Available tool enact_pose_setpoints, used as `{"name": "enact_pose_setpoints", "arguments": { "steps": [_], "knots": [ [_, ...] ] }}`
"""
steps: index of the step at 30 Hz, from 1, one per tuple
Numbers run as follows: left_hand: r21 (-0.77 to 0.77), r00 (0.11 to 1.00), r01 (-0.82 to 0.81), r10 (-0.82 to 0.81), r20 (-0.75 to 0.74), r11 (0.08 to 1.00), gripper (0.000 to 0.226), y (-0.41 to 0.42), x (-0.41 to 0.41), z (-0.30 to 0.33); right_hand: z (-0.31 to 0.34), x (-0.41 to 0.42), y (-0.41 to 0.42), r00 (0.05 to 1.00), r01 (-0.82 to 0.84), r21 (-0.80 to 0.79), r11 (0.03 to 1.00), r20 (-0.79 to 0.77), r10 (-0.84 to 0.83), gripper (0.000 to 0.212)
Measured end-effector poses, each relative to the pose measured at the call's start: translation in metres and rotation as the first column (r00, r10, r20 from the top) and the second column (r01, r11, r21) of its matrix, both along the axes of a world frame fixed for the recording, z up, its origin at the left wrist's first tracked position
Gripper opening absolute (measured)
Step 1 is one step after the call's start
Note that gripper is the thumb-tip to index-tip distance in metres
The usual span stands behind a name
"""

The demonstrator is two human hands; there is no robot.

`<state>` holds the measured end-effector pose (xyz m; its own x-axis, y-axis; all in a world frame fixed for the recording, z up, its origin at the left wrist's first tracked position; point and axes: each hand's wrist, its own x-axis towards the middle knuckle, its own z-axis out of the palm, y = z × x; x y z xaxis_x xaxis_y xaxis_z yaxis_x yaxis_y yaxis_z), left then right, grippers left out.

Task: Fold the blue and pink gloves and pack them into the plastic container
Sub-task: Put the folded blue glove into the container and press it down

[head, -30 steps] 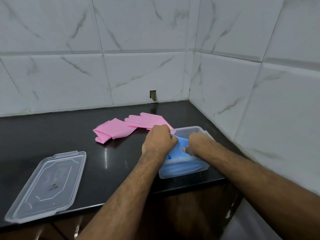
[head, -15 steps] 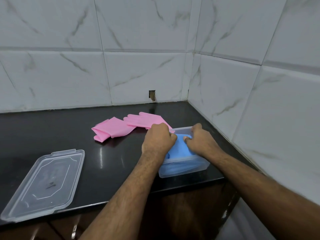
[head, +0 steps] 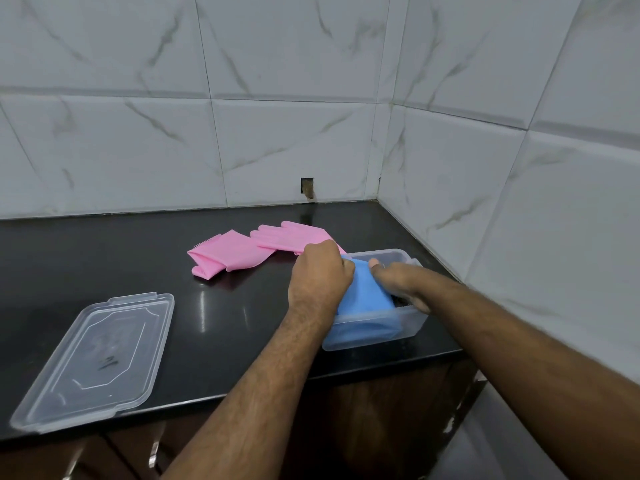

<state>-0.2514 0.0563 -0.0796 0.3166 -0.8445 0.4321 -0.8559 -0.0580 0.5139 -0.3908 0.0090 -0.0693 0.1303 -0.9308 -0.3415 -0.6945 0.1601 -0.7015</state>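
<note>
At the far left, a clear lid [head: 97, 358] lies flat on the black counter [head: 104, 258], near its front edge. Further right and toward the wall, two pink gloves [head: 256, 249] lie on the counter: one folded, the other flat with its fingers pointing left and its cuff end hidden behind the left hand.

The left hand [head: 320, 275] is curled into a fist at the left rim of the clear box [head: 412, 320], its fingers closed over the upper left edge of the blue gloves [head: 363, 292]; the fingertips themselves are out of sight. The blue gloves sit bunched inside the box, rising above its rim, with more blue showing through the front wall.

The right hand [head: 398, 282] reaches into the box from the right, fingers extended and lying against the right side of the blue gloves, one fingertip showing at the top. Whether the thumb grips anything cannot be seen. The box's far end holds something dark that is hard to make out.
</note>
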Motion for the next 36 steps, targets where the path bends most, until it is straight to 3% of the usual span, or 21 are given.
{"name": "enact_pose_setpoints", "arguments": {
  "steps": [1,3,8,12,15,19,23,28,30,31,33,36],
  "knots": [
    [-0.018,1.000,0.010,-0.010,-0.015,1.000,0.008,0.001,0.000,0.000,0.000,-0.001,-0.002,0.996,0.033,0.035,0.999,0.081,-0.036,0.064],
    [-0.042,1.000,0.023,-0.023,-0.012,0.999,0.024,0.001,0.000,0.000,-0.002,-0.005,-0.005,0.992,0.044,0.075,0.996,0.118,-0.053,0.065],
    [0.003,0.999,0.053,-0.053,-0.011,0.999,0.011,-0.004,0.003,0.000,-0.001,-0.005,-0.003,0.998,-0.008,-0.049,0.999,-0.060,0.005,0.061],
    [0.063,0.996,0.088,-0.087,-0.021,0.994,0.011,-0.004,0.005,0.004,0.007,-0.008,-0.007,0.999,-0.020,-0.133,0.991,-0.036,0.015,0.053],
    [0.128,0.991,0.136,-0.137,-0.006,0.982,0.012,-0.001,0.007,0.006,0.025,-0.004,-0.007,0.912,-0.157,-0.302,0.940,-0.409,0.020,0.058],
    [0.192,0.989,0.134,-0.145,0.042,0.972,0.011,0.002,0.008,0.006,0.029,0.001,-0.004,0.863,-0.222,-0.356,0.908,-0.506,0.013,0.063],
    [0.233,0.988,0.117,-0.137,0.073,0.965,0.004,0.001,0.001,0.010,0.014,-0.013,-0.004,0.879,-0.227,-0.320,0.920,-0.474,0.051,0.050],
    [0.299,0.963,0.079,-0.150,0.222,0.951,0.021,0.000,-0.013,0.010,0.003,-0.024,0.001,0.930,-0.227,-0.523,0.821,-0.367,0.024,0.035],
    [0.306,0.890,0.017,-0.154,0.429,0.952,0.025,0.005,-0.018,0.011,0.000,-0.026,0.001,0.945,-0.231,-0.553,0.800,-0.323,0.050,0.031],
    [0.273,0.811,-0.003,-0.157,0.564,0.962,0.024,0.006,-0.021,0.015,-0.001,-0.027,0.001,0.949,-0.239,-0.560,0.793,-0.306,0.070,0.026],
    [0.178,0.687,0.102,-0.198,0.699,0.979,0.021,0.008,-0.023,0.029,-0.003,-0.027,0.001,0.953,-0.256,-0.568,0.782,-0.286,0.104,0.017],
    [0.310,0.716,0.265,-0.401,0.571,0.913,0.020,0.008,-0.027,0.045,-0.004,-0.028,-0.003,0.945,-0.297,-0.561,0.773,-0.287,0.156,0.012]
  ]
}}
